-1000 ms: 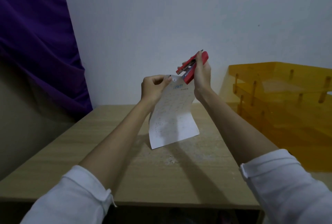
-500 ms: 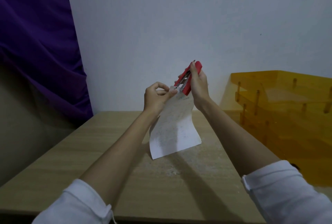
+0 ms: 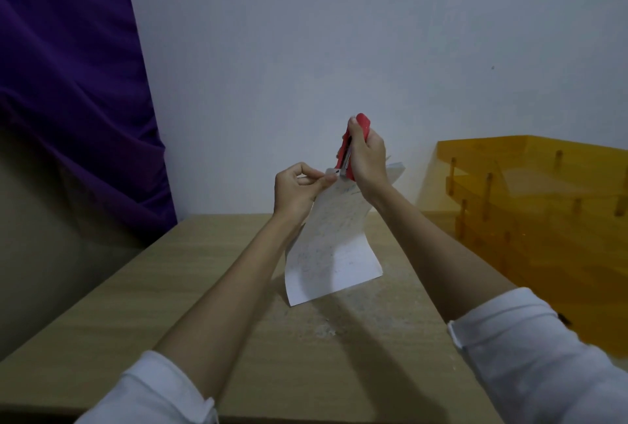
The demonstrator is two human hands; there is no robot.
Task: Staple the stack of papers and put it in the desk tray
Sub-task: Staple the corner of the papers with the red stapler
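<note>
A white stack of papers (image 3: 331,247) with faint print hangs in the air above the desk, curling down toward its surface. My left hand (image 3: 297,190) pinches the stack's top left corner. My right hand (image 3: 368,160) grips a red stapler (image 3: 350,148), held nearly upright with its jaw closed over that same top corner, right beside my left fingertips. The orange translucent desk tray (image 3: 530,192), with several stacked tiers, stands on the right side of the desk, apart from both hands.
The light wooden desk (image 3: 210,291) runs from the white wall to a near edge at the bottom. A purple curtain (image 3: 68,83) hangs at the left. A patch of pale scuffs marks the desk under the papers.
The stapler has swung from slanted to nearly upright and come down onto the papers' top corner. Both hands and the stack have dropped slightly lower in view.
</note>
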